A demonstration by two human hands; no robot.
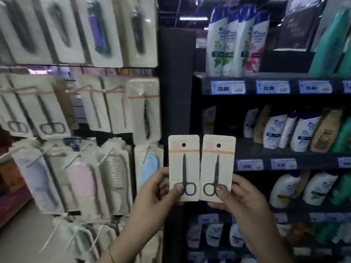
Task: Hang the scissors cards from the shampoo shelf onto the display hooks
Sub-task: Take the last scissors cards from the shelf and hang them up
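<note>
Two white scissors cards are held up side by side in front of a black shelf post. Each has a punched hole near the top, an orange stripe and small black scissors. My left hand [161, 188] pinches the bottom of the left scissors card [183, 158], thumb on the scissors' handles. My right hand [235, 194] grips the bottom of the right scissors card [218, 160] the same way. The display hooks [83, 88] stick out of the rack on the left, loaded with carded tools.
Shampoo shelves [275, 86] with white, tan and green bottles [275, 130] and blue price tags fill the right. The hook rack at left holds similar scissors cards [51, 114], clippers and pastel items. A black post [176, 82] separates rack and shelves. Floor shows at lower left.
</note>
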